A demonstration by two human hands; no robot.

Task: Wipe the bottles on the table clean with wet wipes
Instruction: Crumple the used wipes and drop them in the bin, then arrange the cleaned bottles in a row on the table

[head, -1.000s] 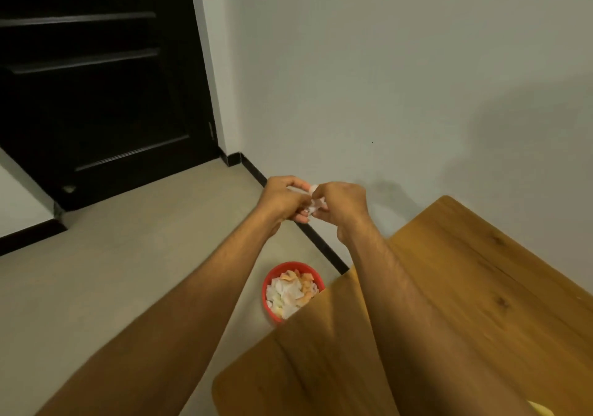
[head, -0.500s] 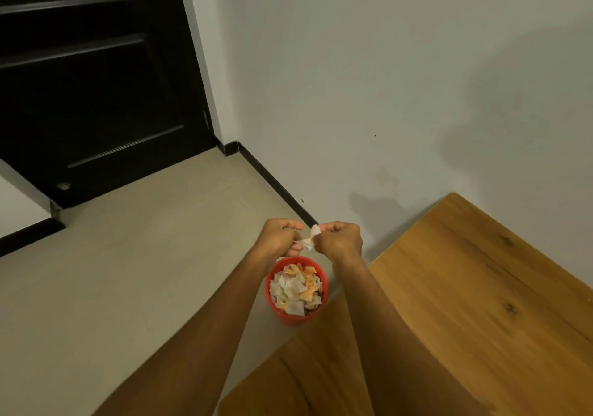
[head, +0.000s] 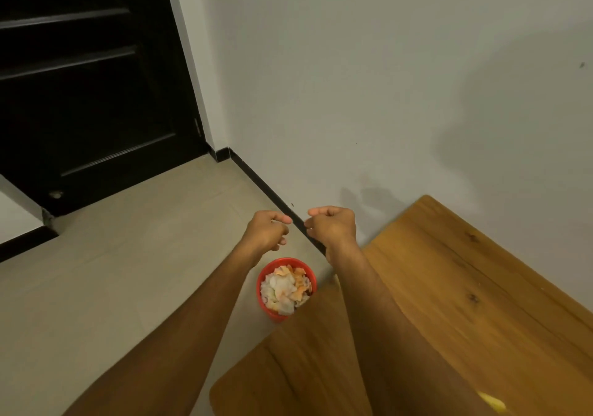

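My left hand [head: 268, 229] and my right hand [head: 332, 224] hover side by side, a small gap between them, above and just beyond a red bin [head: 275, 315] on the floor. The fingers of both are loosely curled and nothing shows in either hand. The bin is heaped with crumpled used wipes [head: 282, 290], white with orange stains. No bottle is in view.
The wooden table [head: 449, 287] fills the lower right, its rounded corner next to the bin. A bit of something yellow [head: 492, 402] shows at its bottom edge. A black door [head: 90, 94] stands at the left and a white wall lies ahead.
Both hands were pinching a small white wipe together; now they have parted and the wipe is no longer between them. The view has tilted down towards the bin.
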